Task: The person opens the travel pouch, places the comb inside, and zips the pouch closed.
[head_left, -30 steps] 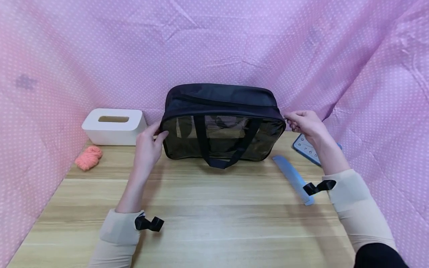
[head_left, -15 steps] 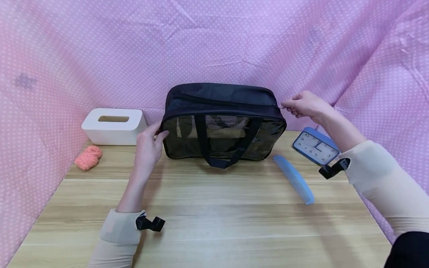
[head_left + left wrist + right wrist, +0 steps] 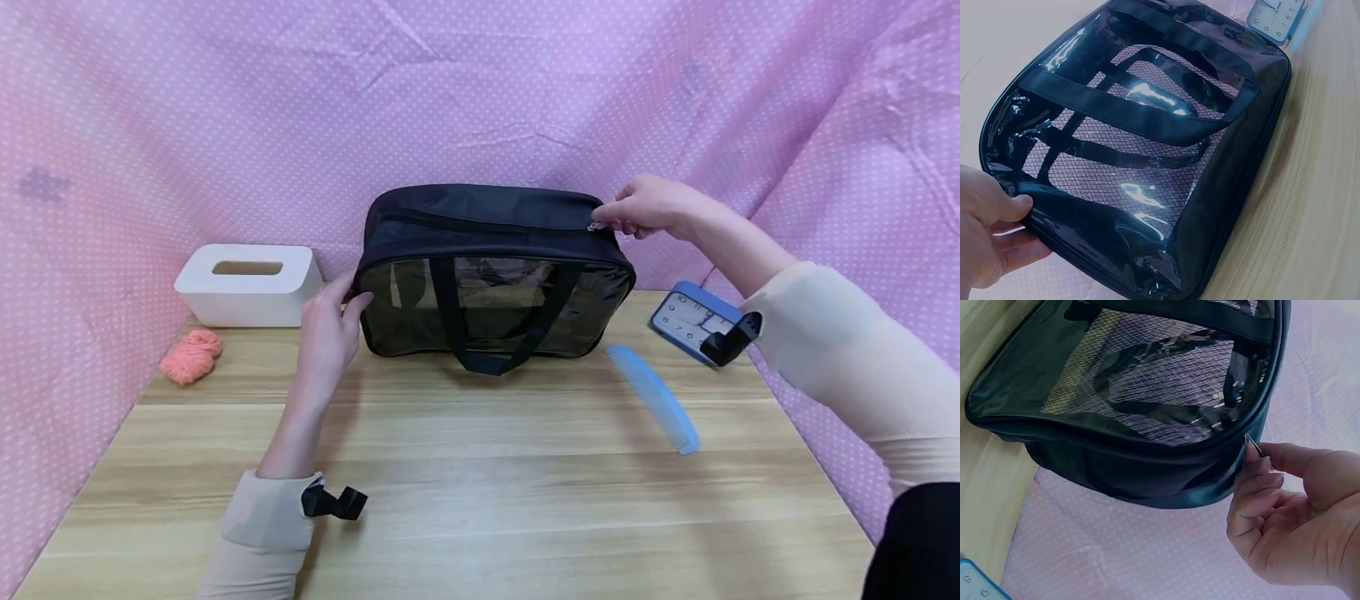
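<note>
A black bag (image 3: 495, 292) with a see-through front and a hanging strap handle stands upright at the back of the table. My left hand (image 3: 328, 329) grips its left edge; in the left wrist view the thumb (image 3: 1021, 206) lies on the front and the fingers go behind. At the top right corner, my right hand (image 3: 648, 207) pinches a small metal zipper pull (image 3: 595, 226). The right wrist view shows the zipper pull (image 3: 1254, 445) between thumb and curled fingers. Along the bag's top runs the zipper line. The inside of the bag is dim behind the dark plastic.
Left of the bag stand a white tissue box (image 3: 247, 300) and a coral yarn skein (image 3: 192, 357). To the right lie a blue comb (image 3: 652, 398) and a blue clock (image 3: 684, 323), partly covered by the right wrist camera. A pink dotted cloth (image 3: 480, 92) hangs behind.
My right hand has moved up and left with the zipper pull, from the bag's right side onto its top right corner. The left hand has kept its grip on the left edge.
</note>
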`<state>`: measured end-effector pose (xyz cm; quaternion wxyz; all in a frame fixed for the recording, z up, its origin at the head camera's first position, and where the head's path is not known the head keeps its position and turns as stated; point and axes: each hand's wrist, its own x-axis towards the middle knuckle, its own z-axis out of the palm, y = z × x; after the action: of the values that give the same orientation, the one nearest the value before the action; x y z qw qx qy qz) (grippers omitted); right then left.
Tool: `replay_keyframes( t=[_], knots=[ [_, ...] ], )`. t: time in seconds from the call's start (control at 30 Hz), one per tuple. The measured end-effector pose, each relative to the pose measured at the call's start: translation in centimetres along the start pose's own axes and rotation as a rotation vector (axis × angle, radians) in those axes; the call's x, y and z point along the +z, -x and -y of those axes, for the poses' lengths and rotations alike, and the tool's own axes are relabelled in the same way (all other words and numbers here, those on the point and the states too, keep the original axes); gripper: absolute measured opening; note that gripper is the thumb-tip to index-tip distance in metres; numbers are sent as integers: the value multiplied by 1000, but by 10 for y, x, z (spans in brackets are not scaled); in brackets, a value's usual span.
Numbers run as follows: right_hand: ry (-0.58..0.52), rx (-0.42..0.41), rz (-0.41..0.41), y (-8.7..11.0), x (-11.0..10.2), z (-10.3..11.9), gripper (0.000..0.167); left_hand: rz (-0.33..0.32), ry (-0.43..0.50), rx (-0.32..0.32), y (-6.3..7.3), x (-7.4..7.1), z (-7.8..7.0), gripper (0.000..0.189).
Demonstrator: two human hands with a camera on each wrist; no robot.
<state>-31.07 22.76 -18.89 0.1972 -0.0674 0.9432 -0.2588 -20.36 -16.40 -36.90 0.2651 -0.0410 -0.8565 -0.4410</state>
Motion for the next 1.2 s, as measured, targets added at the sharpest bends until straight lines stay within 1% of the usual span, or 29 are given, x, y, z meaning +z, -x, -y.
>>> replay_keyframes(
  t=[0.1,0.37,0.53,0.73,1.03,1.2],
  knots=[
    [30,-18,18,-2,-2,12,35,-6,-1,4,0,1,0,29],
    [131,-42,11,-9,2,41,35,-9,7,4,0,1,1,31],
    [145,-36,9,-12,5,56,37,-11,12,5,1,0,-1,32],
    [161,-53,5,-15,10,75,38,-9,3,0,1,0,0,35],
    [179,-104,-1,-19,20,104,31,-19,-9,8,2,0,0,39],
    [199,-113,-16,-20,26,118,31,-16,-19,8,1,0,-1,40]
  ],
)
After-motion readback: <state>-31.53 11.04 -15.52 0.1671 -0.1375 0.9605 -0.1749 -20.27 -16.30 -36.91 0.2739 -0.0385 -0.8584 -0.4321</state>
